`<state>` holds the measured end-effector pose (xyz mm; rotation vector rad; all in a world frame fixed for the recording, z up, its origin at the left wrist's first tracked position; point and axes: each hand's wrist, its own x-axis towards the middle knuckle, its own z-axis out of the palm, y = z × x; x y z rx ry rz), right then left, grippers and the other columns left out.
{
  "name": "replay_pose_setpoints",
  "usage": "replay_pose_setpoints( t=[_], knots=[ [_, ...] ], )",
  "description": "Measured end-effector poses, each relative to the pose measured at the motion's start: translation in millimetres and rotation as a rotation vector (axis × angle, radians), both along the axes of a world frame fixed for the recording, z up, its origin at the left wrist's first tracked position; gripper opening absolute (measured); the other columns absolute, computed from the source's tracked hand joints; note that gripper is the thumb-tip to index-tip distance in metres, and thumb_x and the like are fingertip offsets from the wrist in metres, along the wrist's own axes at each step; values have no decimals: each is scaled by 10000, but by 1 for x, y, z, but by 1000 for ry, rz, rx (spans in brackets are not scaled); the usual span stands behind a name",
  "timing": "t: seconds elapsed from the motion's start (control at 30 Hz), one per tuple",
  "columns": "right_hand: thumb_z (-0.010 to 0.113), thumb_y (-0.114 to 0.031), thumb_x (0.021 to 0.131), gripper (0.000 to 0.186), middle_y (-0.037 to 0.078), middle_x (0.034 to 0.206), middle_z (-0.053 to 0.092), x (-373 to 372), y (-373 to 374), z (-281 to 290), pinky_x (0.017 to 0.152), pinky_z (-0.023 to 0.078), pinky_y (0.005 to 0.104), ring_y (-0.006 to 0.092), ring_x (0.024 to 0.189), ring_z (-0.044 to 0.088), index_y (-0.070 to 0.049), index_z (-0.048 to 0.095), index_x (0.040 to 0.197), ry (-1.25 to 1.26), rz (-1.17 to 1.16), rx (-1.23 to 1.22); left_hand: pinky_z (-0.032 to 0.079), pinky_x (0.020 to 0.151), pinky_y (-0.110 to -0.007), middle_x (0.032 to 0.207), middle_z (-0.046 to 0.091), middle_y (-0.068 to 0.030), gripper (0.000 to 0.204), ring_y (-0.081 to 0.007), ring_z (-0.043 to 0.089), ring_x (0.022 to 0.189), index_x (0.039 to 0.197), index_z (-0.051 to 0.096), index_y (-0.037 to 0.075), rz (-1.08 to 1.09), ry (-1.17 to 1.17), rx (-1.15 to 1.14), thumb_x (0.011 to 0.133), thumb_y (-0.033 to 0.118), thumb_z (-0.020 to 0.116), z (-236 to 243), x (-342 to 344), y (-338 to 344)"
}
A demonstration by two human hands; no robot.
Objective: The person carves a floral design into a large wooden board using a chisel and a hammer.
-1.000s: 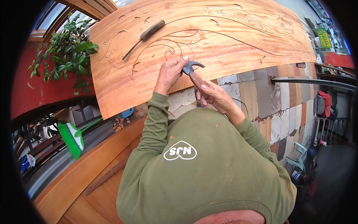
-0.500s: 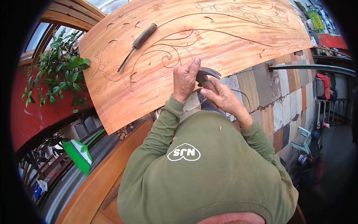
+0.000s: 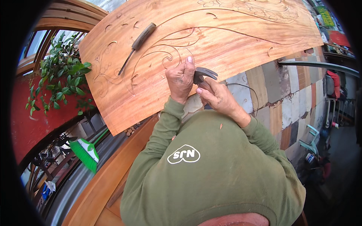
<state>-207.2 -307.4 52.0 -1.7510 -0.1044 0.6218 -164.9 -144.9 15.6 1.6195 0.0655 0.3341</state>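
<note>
My right hand is wrapped round the handle of a claw hammer, whose dark claw points right. Close beside the hammer head is my left hand, its fingers curled and its thumb up. What those fingers hold, if anything, is hidden. Both hands are over the near edge of a large wooden panel with carved scrolls and leaf lines. A carving chisel with a worn wooden handle and a thin dark shaft lies on the panel, left of the hands and farther away.
Curled wood shavings are scattered over the panel. A leafy plant hangs against its left edge. At lower left are a green broom and brown wooden boards. Patchwork tiles cover the floor at right, near a pale plastic chair.
Both hands, with the hammer, have shifted a little left over the panel. The chisel stays where it lay on the panel. The whole view has turned slightly.
</note>
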Motion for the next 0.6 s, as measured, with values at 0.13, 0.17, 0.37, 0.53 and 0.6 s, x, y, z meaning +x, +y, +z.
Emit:
replay_pose_setpoints(
  t=[0.13, 0.17, 0.37, 0.53, 0.6],
  knots=[
    [690, -274, 1002, 540, 18, 821, 588, 5, -6, 3, 596, 470, 258, 89, 629, 550, 11, 495, 1416, 423, 6, 403, 385, 451, -342, 513, 498, -63, 439, -165, 460, 434, 675, 652, -3, -100, -64, 34, 1043, 233, 619, -6, 5, -3],
    [698, -188, 980, 511, 14, 819, 574, 1, 0, 4, 543, 406, 253, 77, 637, 535, 10, 466, 1390, 414, -75, 490, 389, 455, -353, 519, 495, -67, 413, -184, 472, 439, 689, 658, 10, -155, -104, 83, 1037, 232, 627, -5, 6, -3],
    [661, -108, 966, 572, -10, 801, 492, 2, -23, 0, 471, 339, 214, 62, 519, 426, -37, 423, 1481, 164, -344, 309, 541, 779, -401, 1008, 701, -133, 252, -295, 677, 925, 1112, 709, 66, 109, -208, 580, 1019, 294, 655, -3, 46, 21],
    [644, -67, 960, 557, 18, 918, 548, 1, -59, 8, 503, 375, 225, 76, 569, 467, -44, 437, 1476, 39, -478, 263, 516, 970, -460, 1238, 653, -169, 422, -351, 615, 1137, 1343, 636, 76, 379, -159, 1093, 966, 257, 693, -26, 86, 117],
    [644, -40, 968, 434, 34, 943, 564, -9, -62, 5, 516, 395, 237, 78, 592, 490, -36, 495, 1375, -229, -583, 303, 517, 964, -466, 1242, 652, -173, 444, -361, 616, 1129, 1344, 634, 78, 297, -40, 1089, 947, 260, 713, -28, 97, 130]
  ],
)
